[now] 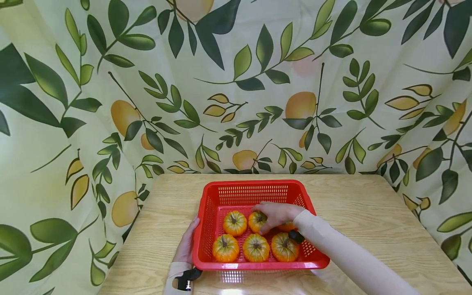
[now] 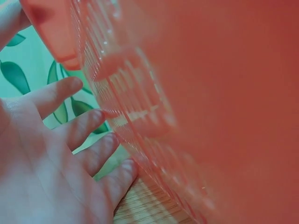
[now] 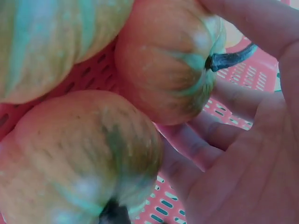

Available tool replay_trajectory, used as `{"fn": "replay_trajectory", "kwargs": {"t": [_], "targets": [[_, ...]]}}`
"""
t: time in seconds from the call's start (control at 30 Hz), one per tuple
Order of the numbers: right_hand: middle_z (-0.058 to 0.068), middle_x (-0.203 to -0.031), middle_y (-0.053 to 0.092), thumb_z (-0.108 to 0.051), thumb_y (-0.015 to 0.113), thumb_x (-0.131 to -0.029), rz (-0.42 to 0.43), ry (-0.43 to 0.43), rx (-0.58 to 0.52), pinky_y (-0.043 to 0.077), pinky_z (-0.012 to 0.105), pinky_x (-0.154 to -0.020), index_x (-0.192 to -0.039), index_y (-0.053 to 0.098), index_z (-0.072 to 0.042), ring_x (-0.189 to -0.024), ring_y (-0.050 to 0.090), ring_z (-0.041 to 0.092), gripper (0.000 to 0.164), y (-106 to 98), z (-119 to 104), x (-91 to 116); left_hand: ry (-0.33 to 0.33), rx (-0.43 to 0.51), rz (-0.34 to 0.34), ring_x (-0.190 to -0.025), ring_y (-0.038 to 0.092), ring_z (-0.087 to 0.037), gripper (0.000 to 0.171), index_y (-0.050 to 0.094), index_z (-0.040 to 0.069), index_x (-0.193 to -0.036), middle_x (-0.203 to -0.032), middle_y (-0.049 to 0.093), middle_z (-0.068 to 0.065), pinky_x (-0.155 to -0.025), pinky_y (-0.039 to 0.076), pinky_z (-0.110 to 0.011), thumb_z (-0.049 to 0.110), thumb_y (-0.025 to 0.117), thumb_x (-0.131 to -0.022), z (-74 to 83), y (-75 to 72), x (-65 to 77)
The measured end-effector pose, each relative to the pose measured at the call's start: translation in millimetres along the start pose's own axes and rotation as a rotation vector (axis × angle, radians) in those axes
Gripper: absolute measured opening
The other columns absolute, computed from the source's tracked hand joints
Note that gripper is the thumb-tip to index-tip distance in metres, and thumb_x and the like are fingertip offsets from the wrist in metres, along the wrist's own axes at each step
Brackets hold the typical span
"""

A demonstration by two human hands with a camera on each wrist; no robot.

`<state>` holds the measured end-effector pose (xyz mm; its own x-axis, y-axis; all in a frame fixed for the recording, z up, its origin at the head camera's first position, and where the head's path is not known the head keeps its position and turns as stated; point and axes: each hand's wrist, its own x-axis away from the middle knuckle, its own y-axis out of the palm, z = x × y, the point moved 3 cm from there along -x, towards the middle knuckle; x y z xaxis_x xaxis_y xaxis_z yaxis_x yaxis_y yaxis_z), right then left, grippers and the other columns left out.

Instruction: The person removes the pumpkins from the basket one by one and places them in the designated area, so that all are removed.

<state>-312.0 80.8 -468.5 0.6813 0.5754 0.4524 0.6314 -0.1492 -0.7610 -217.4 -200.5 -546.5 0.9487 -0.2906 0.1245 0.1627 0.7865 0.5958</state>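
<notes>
Pumpkin: the middle one of the back row (image 1: 255, 223), inside the red basket (image 1: 250, 265), directly under my right grip (image 1: 274, 213), which is far nearer than my left grip (image 1: 188, 241).
Axis: squat and round, no long axis to follow; its stem points toward my palm.
Right grip: thumb and fingers curl round that pumpkin (whether they bear its weight, I cannot tell).
Left grip: fingers spread and nearly straight, touching the basket's outer left wall.
Pumpkin count: six, three in back and three in front; my right grip partly hides the back-right one (image 1: 287, 226).
Basket count: one, its longer sides running left to right.
Worktop (image 1: 354, 205): one, pale wood.
Cloth (image 1: 191, 147): leaf-printed, behind the worktop.
</notes>
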Motion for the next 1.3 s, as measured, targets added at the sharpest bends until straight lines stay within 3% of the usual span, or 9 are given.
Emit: {"fn": "replay_trajectory", "kwargs": {"t": [0.17, 0.37, 0.6, 0.87, 1.3], "targets": [[0.005, -0.148, 0.049, -0.037, 0.084, -0.081, 0.054, -0.019, -0.046, 0.042, 0.055, -0.114, -0.147, 0.049, -0.022, -0.131, 0.049, 0.025, 0.076, -1, 2, 4, -0.010, -0.002, 0.008, -0.127, 0.055, -0.010, 0.033, 0.052, 0.052, -0.135, -0.137, 0.059, 0.012, -0.111, 0.045, -0.033, 0.044, 0.038, -0.106, -1.6, 1.3, -0.7], [-0.001, -0.138, 0.053, -0.036, 0.082, -0.085, 0.105, -0.116, -0.078, 0.044, 0.049, -0.114, -0.143, 0.050, -0.021, -0.125, 0.051, 0.019, 0.068, -10, 1, 12, -0.019, -0.012, 0.041, -0.126, 0.055, -0.011, 0.032, 0.052, 0.050, -0.134, -0.137, 0.060, 0.011, -0.111, 0.045, -0.034, 0.045, 0.039, -0.105, -1.9, 1.4, -2.4], [0.001, -0.135, 0.053, -0.039, 0.081, -0.084, 0.163, -0.190, -0.125, 0.048, 0.051, -0.108, -0.142, 0.051, -0.021, -0.123, 0.051, 0.021, 0.068, -28, 0, 21, -0.013, -0.021, 0.070, -0.125, 0.057, -0.011, 0.031, 0.055, 0.049, -0.132, -0.135, 0.061, 0.010, -0.110, 0.046, -0.034, 0.045, 0.042, -0.104, -1.0, 1.5, -3.8], [0.003, -0.136, 0.050, -0.039, 0.080, -0.086, 0.205, -0.185, -0.171, 0.049, 0.052, -0.105, -0.148, 0.046, -0.019, -0.123, 0.050, 0.024, 0.073, -46, 6, 33, -0.026, -0.010, 0.059, -0.124, 0.057, -0.011, 0.032, 0.054, 0.046, -0.134, -0.135, 0.062, 0.010, -0.111, 0.046, -0.034, 0.046, 0.044, -0.104, -1.0, -0.2, -2.6], [0.010, -0.144, 0.049, -0.041, 0.077, -0.088, 0.317, -0.201, -0.111, 0.051, 0.051, -0.103, -0.151, 0.045, -0.016, -0.120, 0.054, 0.026, 0.074, -71, 17, 60, -0.061, -0.019, 0.068, -0.125, 0.057, -0.013, 0.043, 0.050, 0.033, -0.141, -0.136, 0.063, 0.007, -0.111, 0.046, -0.037, 0.050, 0.043, -0.103, -1.5, 0.6, 2.1]]}}
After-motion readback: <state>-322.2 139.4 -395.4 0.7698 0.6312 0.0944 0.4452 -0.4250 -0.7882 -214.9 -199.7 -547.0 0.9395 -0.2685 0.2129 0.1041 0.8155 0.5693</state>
